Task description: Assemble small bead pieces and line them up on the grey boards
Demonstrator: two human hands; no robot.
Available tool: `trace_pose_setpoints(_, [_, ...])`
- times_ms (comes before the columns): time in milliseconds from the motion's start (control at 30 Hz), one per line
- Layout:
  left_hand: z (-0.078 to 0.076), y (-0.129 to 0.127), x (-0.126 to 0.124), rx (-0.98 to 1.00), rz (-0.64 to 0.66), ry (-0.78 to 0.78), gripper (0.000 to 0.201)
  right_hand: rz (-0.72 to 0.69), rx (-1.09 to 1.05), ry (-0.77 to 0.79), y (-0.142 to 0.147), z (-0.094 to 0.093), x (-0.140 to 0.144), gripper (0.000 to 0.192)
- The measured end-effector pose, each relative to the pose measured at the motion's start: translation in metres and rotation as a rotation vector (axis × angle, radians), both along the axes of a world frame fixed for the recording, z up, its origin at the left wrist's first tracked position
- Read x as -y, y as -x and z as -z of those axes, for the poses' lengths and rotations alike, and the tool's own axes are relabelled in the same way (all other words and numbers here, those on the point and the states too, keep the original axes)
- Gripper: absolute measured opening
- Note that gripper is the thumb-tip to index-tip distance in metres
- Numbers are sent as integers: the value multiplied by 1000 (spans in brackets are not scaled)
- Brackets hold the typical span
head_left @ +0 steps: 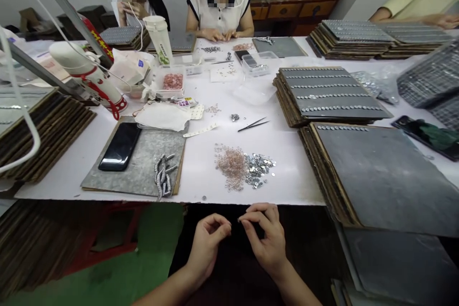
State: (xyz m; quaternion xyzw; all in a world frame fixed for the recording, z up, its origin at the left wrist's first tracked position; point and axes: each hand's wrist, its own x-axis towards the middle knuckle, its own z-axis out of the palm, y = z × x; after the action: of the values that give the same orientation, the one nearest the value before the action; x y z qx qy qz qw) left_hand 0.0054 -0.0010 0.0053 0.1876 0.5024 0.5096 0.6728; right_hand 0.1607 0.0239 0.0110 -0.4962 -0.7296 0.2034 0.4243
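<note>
Both of my hands are held just off the front edge of the white table, close together over my lap. My left hand (211, 236) pinches thumb against forefinger; whatever lies between them is hidden. A tiny dark piece, too small to name, sits at the thumb and forefinger tips of my right hand (265, 234), whose other fingers are curled. On the table beyond them lie a pile of small pinkish clear rings (231, 167) and, touching it, a pile of silvery small discs (260, 169). Black tweezers (253, 125) rest behind the piles, near a small dark heap (234, 117).
At right, a stack of boards (387, 172) carries one short row of discs; another stack (330, 91) behind has several rows. Left are a phone (120, 146) and silvery strands (165, 174) on a grey board (147, 172). A co-worker (220, 5) sits opposite.
</note>
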Motion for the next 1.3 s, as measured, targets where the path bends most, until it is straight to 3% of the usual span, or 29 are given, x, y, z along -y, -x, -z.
trace_pose_setpoints(267, [-4, 5, 2, 194, 3, 54, 21, -93, 18, 16, 11, 3, 5, 12])
trace_pose_setpoints(933, [1, 11, -2, 156, 9, 58, 15, -68, 170, 9, 7, 8, 6, 10])
trace_pose_setpoints(1000, [1, 12, -2, 132, 13, 72, 16, -13, 199, -10, -1, 10, 2, 10])
trace_pose_setpoints(1100, [3, 12, -1, 86, 10, 84, 19, 179, 271, -54, -20, 13, -9, 12])
trace_pose_setpoints(1200, [5, 12, 0, 51, 23, 81, 21, 356, 396, -29, -39, 14, -21, 27])
trace_pose_setpoints(1300, [8, 11, 0, 16, 43, 77, 23, 362, 506, 30, -48, 15, -26, 44])
